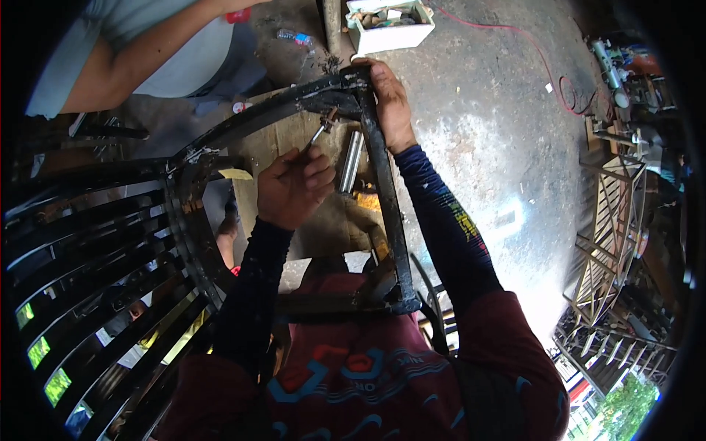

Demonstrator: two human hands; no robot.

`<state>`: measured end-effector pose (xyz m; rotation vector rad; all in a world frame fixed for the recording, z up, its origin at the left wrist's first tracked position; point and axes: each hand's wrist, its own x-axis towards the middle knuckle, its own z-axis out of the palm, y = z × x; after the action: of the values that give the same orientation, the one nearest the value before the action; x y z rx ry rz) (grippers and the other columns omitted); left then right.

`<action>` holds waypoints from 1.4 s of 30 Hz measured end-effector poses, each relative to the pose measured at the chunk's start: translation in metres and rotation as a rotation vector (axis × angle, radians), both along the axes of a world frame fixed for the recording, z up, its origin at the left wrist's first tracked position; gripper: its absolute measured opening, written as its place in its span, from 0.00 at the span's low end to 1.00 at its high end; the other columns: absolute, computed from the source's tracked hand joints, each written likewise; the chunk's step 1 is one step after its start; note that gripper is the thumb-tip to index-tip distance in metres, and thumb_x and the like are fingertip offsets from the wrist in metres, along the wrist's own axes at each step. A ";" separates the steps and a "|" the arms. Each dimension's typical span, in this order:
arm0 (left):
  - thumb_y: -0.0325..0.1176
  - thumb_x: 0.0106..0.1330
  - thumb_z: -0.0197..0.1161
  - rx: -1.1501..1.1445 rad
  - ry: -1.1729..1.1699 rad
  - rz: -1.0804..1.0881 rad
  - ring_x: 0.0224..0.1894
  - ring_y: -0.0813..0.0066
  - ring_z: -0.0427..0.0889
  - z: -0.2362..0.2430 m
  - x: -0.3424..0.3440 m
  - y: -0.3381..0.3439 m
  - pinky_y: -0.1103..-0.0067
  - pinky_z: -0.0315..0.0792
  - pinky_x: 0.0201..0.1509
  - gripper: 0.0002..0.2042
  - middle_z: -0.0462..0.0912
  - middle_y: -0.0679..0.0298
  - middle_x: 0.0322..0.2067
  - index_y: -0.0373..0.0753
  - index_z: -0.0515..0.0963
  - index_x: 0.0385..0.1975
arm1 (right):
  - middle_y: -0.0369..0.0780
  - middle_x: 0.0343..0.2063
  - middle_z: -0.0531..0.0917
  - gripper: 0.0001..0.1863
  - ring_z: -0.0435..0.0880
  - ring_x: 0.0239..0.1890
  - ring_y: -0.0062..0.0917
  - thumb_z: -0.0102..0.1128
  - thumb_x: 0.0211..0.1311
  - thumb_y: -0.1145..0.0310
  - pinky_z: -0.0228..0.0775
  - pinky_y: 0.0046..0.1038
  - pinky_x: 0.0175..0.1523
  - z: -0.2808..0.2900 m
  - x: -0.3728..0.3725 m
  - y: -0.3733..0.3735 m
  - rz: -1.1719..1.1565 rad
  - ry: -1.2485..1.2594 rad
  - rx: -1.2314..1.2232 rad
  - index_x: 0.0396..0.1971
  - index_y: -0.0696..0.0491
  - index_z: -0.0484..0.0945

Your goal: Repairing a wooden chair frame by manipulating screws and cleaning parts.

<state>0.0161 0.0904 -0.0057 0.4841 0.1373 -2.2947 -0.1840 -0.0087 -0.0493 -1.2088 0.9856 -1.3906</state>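
Observation:
My left hand (pixel 296 187) is closed around a slim tool with a metal shaft (pixel 317 137), which looks like a screwdriver. Its tip meets a small rusty brown piece (pixel 329 118) just inside the frame's far corner; whether that piece is fixed to the frame I cannot tell. Gripping the same corner from the outer side, my right hand (pixel 393 110) has its fingers over the top of the black wooden chair frame (pixel 384 187). The frame lies across my lap, with its curved rail (pixel 254 121) running left to the black slats (pixel 103 242). A shiny metal tube (pixel 352 162) shows through the frame's opening.
At the far left, another person's bare arm (pixel 151 62) reaches past a red object (pixel 237 15). A white box (pixel 390 28) of mixed items and a plastic bottle (pixel 294 36) are on the floor. A red hose (pixel 515 29) runs right. Wooden racks (pixel 607 228) stand at the right edge.

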 end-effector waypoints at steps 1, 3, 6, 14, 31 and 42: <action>0.53 0.77 0.42 0.015 -0.073 0.080 0.26 0.78 0.65 0.006 -0.002 0.005 0.83 0.60 0.27 0.22 0.66 0.70 0.24 0.39 0.68 0.31 | 0.40 0.47 0.81 0.23 0.77 0.51 0.23 0.39 0.79 0.56 0.64 0.24 0.62 0.002 0.002 0.001 0.003 -0.019 0.012 0.53 0.58 0.75; 0.53 0.77 0.42 0.024 0.004 0.075 0.24 0.78 0.65 -0.001 0.002 0.011 0.83 0.61 0.25 0.23 0.66 0.69 0.24 0.39 0.68 0.31 | 0.40 0.46 0.81 0.23 0.77 0.51 0.23 0.39 0.79 0.56 0.64 0.23 0.63 0.009 0.004 0.003 -0.003 -0.028 0.024 0.53 0.59 0.76; 0.53 0.78 0.41 -0.050 0.272 0.000 0.21 0.79 0.65 -0.030 0.016 0.017 0.83 0.61 0.22 0.23 0.65 0.68 0.23 0.39 0.68 0.30 | 0.38 0.45 0.82 0.22 0.77 0.49 0.22 0.39 0.78 0.58 0.64 0.23 0.62 0.006 0.010 0.003 -0.018 -0.043 0.020 0.51 0.59 0.77; 0.44 0.80 0.39 0.072 0.251 -0.074 0.18 0.79 0.65 -0.002 0.033 0.007 0.83 0.61 0.17 0.17 0.61 0.68 0.21 0.38 0.67 0.34 | 0.33 0.37 0.79 0.17 0.74 0.42 0.16 0.43 0.78 0.59 0.66 0.18 0.53 0.008 0.006 0.006 -0.046 -0.087 -0.003 0.47 0.55 0.78; 0.55 0.75 0.47 -0.049 -0.039 -0.189 0.19 0.78 0.66 -0.035 0.057 0.001 0.84 0.62 0.19 0.25 0.67 0.66 0.23 0.33 0.72 0.43 | 0.33 0.36 0.81 0.17 0.76 0.41 0.15 0.45 0.77 0.59 0.68 0.18 0.51 0.011 0.009 0.009 -0.028 -0.151 0.008 0.48 0.55 0.78; 0.50 0.60 0.69 -0.110 -1.610 -0.689 0.37 0.61 0.84 -0.224 0.092 0.006 0.70 0.78 0.46 0.29 0.85 0.55 0.32 0.33 0.75 0.53 | 0.34 0.34 0.80 0.16 0.75 0.40 0.16 0.46 0.77 0.60 0.68 0.20 0.50 -0.002 0.013 0.001 -0.052 -0.192 0.024 0.48 0.55 0.79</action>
<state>0.1084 0.0962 -0.2293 2.3392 -1.0496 -1.7383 -0.1707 -0.0076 -0.0515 -1.0167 0.9015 -1.5010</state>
